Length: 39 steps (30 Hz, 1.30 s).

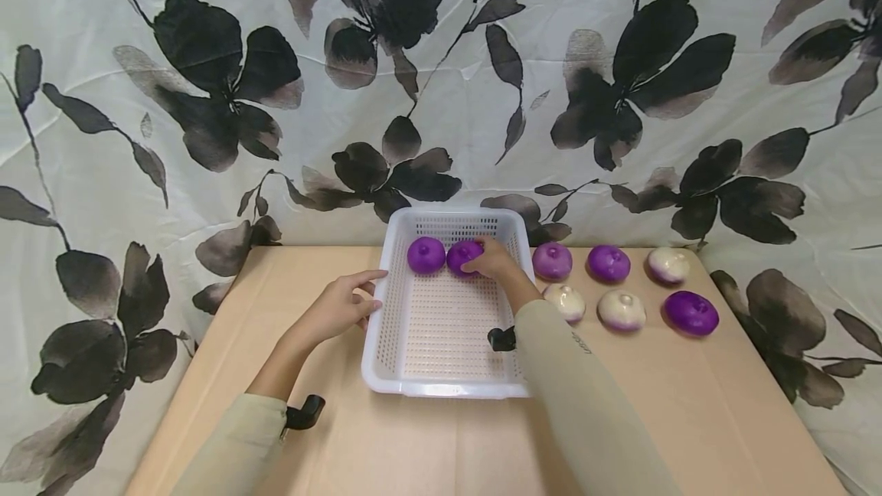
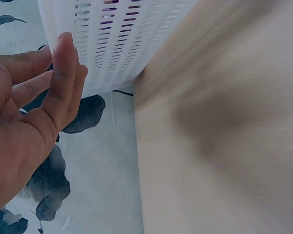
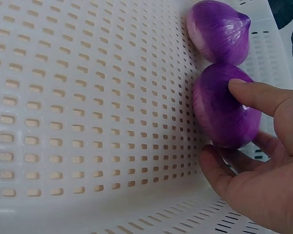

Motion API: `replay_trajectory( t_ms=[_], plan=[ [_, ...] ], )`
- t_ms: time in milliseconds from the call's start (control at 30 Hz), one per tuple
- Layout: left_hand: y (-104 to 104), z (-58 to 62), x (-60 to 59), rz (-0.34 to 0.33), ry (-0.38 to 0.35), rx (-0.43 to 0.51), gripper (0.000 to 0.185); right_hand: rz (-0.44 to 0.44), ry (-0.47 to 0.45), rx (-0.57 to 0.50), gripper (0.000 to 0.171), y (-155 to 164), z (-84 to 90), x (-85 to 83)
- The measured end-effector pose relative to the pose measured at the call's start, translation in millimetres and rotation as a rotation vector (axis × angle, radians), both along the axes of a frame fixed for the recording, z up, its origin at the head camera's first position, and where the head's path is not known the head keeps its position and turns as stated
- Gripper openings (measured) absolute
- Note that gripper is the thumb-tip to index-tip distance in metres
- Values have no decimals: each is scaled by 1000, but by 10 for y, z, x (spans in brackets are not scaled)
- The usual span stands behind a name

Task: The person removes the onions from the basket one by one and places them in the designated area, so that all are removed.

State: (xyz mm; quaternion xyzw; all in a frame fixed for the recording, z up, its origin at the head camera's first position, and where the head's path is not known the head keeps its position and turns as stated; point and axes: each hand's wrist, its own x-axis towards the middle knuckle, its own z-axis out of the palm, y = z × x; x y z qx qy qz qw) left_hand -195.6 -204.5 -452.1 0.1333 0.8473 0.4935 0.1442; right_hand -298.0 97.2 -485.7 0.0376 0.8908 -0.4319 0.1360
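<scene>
No readable text, labels, brands, numbers, signs anywhere

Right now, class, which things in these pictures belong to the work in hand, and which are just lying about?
In the work:
right hand gripping a purple onion
second purple onion beside it
white basket
left hand at the basket's side
six onions waiting on the table

Lying about:
flowered cloth behind

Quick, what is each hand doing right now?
Left hand: open, fingers straight, resting against the side of the white basket, holding nothing.
Right hand: holding a purple onion inside the basket, thumb and fingers round it.
</scene>
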Motion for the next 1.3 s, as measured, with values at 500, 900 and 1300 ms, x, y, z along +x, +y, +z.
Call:
replay_trajectory(
  t_ms=[500, 900, 1300],
  plan=[
    [6, -10, 2, -1, -3, -1, 59, -6, 2, -20, 83, 68, 23, -7],
    [16, 0, -10, 6, -1, -8, 58, 81, -1, -69, 80, 177, 333, -5],
    [17, -1, -10, 8, -9, 3, 58, 193, 73, -13, 77, 319, 687, 91]
  ],
)
